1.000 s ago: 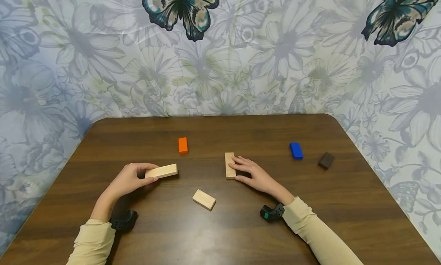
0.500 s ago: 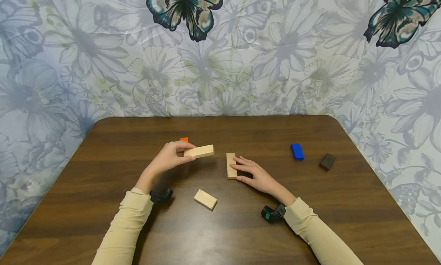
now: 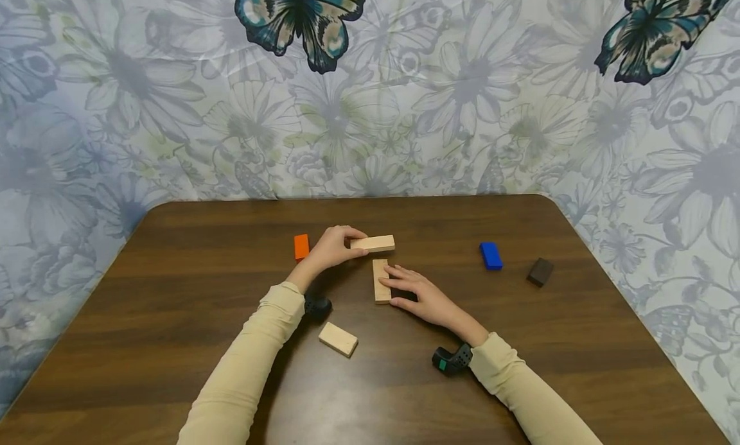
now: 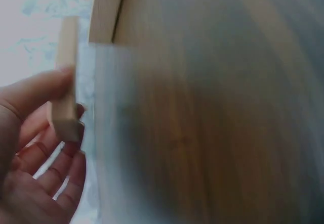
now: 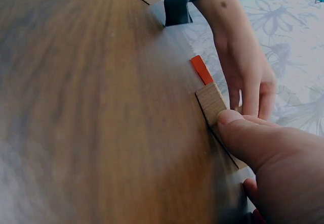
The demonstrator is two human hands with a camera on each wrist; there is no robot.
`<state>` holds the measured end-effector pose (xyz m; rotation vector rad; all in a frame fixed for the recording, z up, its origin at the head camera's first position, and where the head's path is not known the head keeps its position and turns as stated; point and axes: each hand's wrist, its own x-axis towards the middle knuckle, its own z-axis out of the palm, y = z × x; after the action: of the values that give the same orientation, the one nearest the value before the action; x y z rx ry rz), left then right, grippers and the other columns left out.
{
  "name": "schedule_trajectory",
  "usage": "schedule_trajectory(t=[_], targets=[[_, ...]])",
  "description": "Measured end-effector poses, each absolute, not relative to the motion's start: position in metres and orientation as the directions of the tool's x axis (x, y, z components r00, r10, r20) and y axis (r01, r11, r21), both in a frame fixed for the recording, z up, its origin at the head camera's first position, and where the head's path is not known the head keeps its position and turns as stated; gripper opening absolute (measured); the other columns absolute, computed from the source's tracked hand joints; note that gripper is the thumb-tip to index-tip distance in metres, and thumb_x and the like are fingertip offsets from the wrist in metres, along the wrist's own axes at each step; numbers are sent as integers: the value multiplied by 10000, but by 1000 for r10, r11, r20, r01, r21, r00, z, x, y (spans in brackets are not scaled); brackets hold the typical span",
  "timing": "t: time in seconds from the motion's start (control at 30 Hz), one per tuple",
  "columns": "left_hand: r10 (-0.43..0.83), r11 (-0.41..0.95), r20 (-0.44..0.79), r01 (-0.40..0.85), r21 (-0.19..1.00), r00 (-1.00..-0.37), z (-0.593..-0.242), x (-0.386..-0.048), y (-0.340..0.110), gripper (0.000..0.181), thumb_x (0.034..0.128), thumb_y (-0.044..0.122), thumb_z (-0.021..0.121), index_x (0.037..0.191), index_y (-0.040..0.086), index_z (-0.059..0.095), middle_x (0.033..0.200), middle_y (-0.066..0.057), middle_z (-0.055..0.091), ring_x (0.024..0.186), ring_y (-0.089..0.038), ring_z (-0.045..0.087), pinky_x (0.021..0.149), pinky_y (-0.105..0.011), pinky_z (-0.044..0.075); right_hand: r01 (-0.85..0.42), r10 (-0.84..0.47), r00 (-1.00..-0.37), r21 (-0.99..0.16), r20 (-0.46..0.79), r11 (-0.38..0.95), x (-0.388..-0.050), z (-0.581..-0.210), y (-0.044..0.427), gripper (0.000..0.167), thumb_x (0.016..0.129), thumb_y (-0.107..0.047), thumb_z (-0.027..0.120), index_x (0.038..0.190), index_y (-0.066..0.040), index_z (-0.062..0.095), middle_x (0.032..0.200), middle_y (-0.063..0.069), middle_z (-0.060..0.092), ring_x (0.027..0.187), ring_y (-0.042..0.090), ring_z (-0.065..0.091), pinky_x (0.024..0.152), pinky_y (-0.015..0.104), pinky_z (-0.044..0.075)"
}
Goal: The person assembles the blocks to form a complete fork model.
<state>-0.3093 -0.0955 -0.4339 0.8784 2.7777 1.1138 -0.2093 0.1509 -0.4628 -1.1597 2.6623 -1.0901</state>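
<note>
My left hand [image 3: 334, 247] pinches one end of a pale wooden block [image 3: 377, 243], with thumb and fingers on opposite sides. In the left wrist view this block [image 4: 67, 47] points away from the palm. Just in front of it, a second pale wooden block [image 3: 380, 284] lies lengthwise on the table. My right hand [image 3: 424, 297] touches that one with nearly straight fingers; its thumb rests against the block's side [image 5: 210, 101] in the right wrist view. The right fingertips are partly hidden there.
An orange block [image 3: 301, 246] lies beside the left hand. A third pale wooden block [image 3: 338, 340] lies nearer the front. At the right are a blue block [image 3: 491, 255] and a dark brown block [image 3: 540, 272]. The brown table [image 3: 191, 291] meets a floral backdrop behind.
My left hand has carried its wooden block rightward and toward the back, from the left side to just behind the second block. My right hand has stayed in place.
</note>
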Motion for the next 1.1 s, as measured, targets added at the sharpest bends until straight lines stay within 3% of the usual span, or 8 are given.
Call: schedule_trajectory(t=[0.3,1.1], targets=[[575,628,175,569,531,-799,-449,-312,-86,364,837,172,730,1159,15,664,1114,-128,552,1007,-280,524,867,-405,428,-641,-664,-709,-612,240,463,-210,-463,149,467,941,-223,585,1384,-114,487,1484,73,305,1360,305,226,1058,523,172],[590,531,191,555,641,-785,-457,-298,-93,374,868,165,693,1207,21,631,1188,-157,505,1045,-305,506,896,-435,405,-627,-631,-731,-621,260,470,-210,-466,151,505,936,-242,595,1407,-123,456,1485,73,310,1351,290,252,1037,529,224]])
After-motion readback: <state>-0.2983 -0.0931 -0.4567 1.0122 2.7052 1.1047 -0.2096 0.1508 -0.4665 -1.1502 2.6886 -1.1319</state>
